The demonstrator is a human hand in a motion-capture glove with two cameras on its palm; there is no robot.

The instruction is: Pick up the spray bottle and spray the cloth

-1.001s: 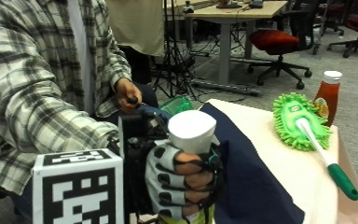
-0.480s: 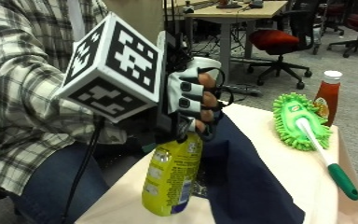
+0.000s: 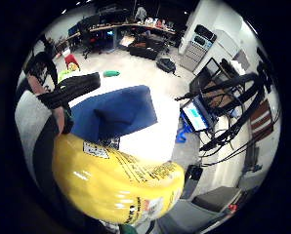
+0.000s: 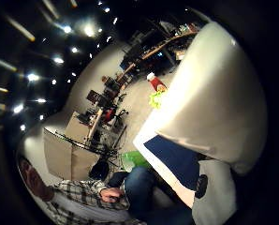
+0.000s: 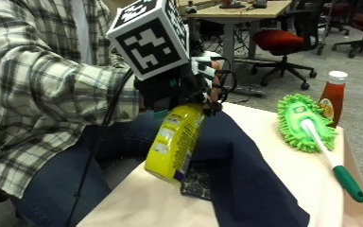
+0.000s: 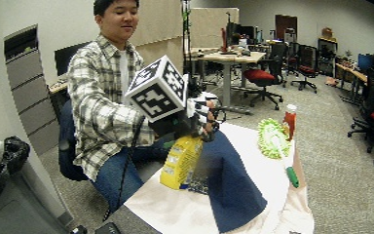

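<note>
Currently, gloved right hand [image 5: 202,80] grasping yellow plastic spray bottle [image 5: 174,142] by its top, dark blue cloth [image 5: 247,175] below on desk [image 5: 291,165]

An open office: desks [image 6: 229,57], swivel chairs [image 6: 259,78] and monitors [image 6: 367,63].

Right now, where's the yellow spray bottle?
In the outside view the yellow spray bottle hangs tilted in the gloved right hand, lifted above the near edge of the dark blue cloth, with the green duster farther across the table.
</note>
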